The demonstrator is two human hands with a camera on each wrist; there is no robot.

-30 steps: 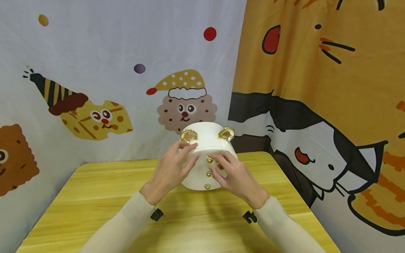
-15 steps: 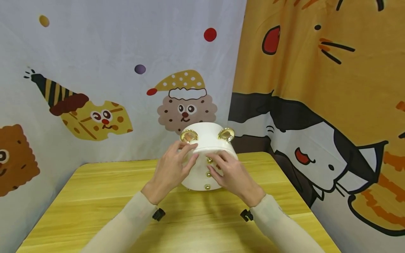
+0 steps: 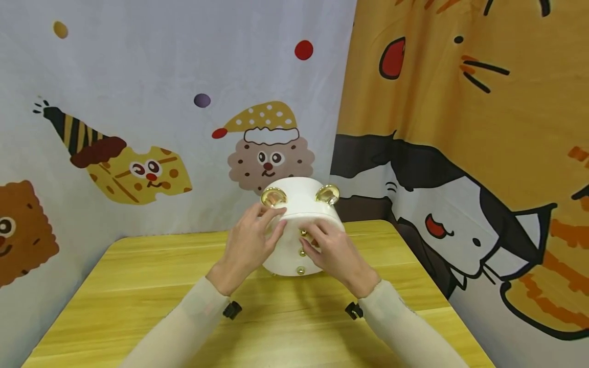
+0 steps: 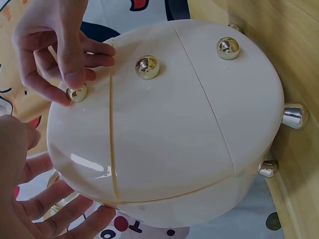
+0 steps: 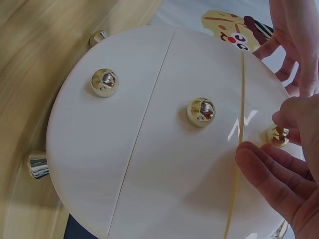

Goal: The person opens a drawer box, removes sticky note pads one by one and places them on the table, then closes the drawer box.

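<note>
A white rounded drawer box [image 3: 280,255] with gold ear shapes on top stands on the table. Down its front runs a column of gold ball knobs, one to each section. My right hand [image 3: 338,253] pinches the top knob [image 4: 77,93] between thumb and index finger; its other fingers lie against the front, as the right wrist view shows. My left hand [image 3: 246,245] rests at the box's upper left side below the left ear [image 3: 273,197], its fingers spread and fairly straight. In the left wrist view those fingertips [image 4: 102,216] touch the box's edge.
The box has short gold feet [image 5: 37,164] on a yellow wood-grain table [image 3: 161,266]. Behind the table hang a pale cartoon cloth [image 3: 138,76] and an orange one [image 3: 437,102] at the right. Dark clips [image 3: 232,309] sit at both wrists.
My right hand has shifted slightly left, and its thumb and index finger have come together on the top knob. My left hand keeps its place on the box; the box's sections look unmoved.
</note>
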